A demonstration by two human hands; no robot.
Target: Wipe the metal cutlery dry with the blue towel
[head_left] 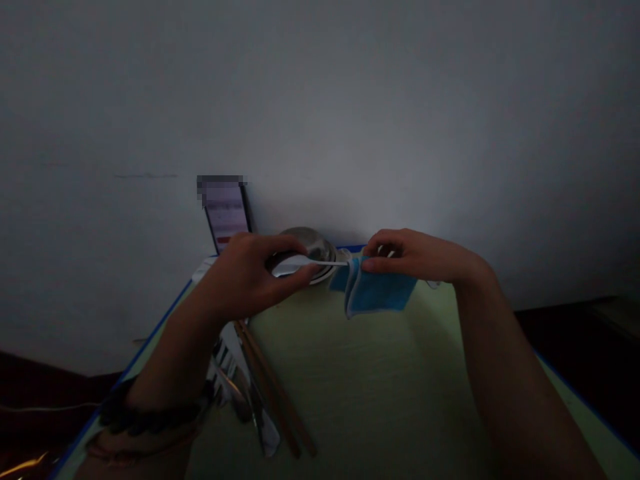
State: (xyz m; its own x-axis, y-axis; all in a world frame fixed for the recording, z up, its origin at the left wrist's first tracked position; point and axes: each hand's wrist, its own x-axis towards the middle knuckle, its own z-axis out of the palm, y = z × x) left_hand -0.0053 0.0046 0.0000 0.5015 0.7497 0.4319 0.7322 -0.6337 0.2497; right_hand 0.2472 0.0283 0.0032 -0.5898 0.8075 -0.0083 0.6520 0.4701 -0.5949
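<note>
Between thumb and fingers, my left hand [255,270] grips a pale spoon [291,265] by its bowl end, the thin handle pointing right. My right hand [395,252] pinches a folded blue cloth with a white edge [381,292], which wraps round the far end of the spoon's handle. Both hands are raised above the table, and the cloth hangs down below the right fingers. Behind the left fingertips are metal bowls [323,248], partly hidden. The tip of the handle is covered by the cloth.
A phone [227,212] leans on the wall at the back left. Wooden chopsticks [275,390] and several pieces of metal cutlery [237,390] lie by my left forearm. The green table [370,393] has a blue edge and meets the wall behind.
</note>
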